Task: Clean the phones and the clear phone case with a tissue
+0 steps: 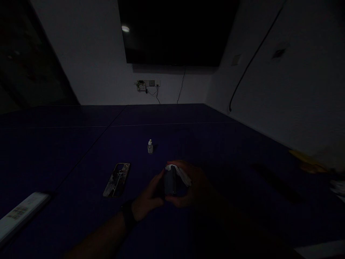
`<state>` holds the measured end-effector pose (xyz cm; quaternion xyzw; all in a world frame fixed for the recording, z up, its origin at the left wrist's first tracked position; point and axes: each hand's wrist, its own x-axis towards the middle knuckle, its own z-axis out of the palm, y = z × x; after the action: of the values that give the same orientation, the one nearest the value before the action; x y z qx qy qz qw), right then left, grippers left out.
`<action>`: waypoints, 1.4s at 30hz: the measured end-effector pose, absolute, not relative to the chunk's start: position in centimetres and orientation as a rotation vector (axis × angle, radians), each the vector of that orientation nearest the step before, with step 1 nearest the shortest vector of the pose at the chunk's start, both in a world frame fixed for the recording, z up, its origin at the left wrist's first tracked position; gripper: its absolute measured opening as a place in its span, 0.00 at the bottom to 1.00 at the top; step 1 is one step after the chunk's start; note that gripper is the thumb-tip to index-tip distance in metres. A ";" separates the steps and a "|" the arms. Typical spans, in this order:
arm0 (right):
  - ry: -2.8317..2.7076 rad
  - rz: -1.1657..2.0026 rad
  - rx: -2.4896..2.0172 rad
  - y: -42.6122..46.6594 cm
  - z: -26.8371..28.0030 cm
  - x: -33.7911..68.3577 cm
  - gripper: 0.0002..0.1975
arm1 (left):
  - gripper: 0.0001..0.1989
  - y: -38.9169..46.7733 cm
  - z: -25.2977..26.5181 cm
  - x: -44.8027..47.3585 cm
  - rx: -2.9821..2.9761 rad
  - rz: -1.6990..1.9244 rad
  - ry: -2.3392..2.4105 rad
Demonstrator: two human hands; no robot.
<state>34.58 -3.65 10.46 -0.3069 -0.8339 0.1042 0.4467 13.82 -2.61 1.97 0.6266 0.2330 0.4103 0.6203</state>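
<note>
1. At the near left of the table (pixel 202 140), one long white box (pixel 25 214) reaches the view's edge.
2. Two hands clamp one dark, phone-like object (pixel 169 181): left hand (pixel 149 198) on its left side, right hand (pixel 198 183) with one white cloth (pixel 183 175).
3. Leftward, one patterned phone case (pixel 117 180) lies apart.
4. Beyond, one small bottle (pixel 150 147) stands; wide surface continues to the wall (pixel 105 64).

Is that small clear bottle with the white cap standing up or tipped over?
Upright: the small clear bottle with the white cap stands on its base, cap end topmost.
</note>
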 end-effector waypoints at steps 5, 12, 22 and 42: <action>-2.081 0.403 -0.799 -4.0 9.0 34.5 0.41 | 0.45 -3.1 1.5 13.5 1.736 0.996 0.736; -2.202 0.147 -0.610 -3.7 7.6 34.6 0.34 | 0.37 -3.5 1.8 14.2 1.731 0.955 0.809; -2.402 -0.006 -0.450 -6.3 3.9 36.3 0.22 | 0.34 -4.2 2.9 14.3 1.567 0.844 0.712; -2.089 0.334 -0.646 -4.2 5.6 34.8 0.34 | 0.37 -3.3 1.9 14.6 1.693 0.905 0.666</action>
<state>34.81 -4.19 5.65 -0.2610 -0.8441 0.1349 0.4485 14.55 -3.27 1.93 0.7082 0.2786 0.3785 0.5269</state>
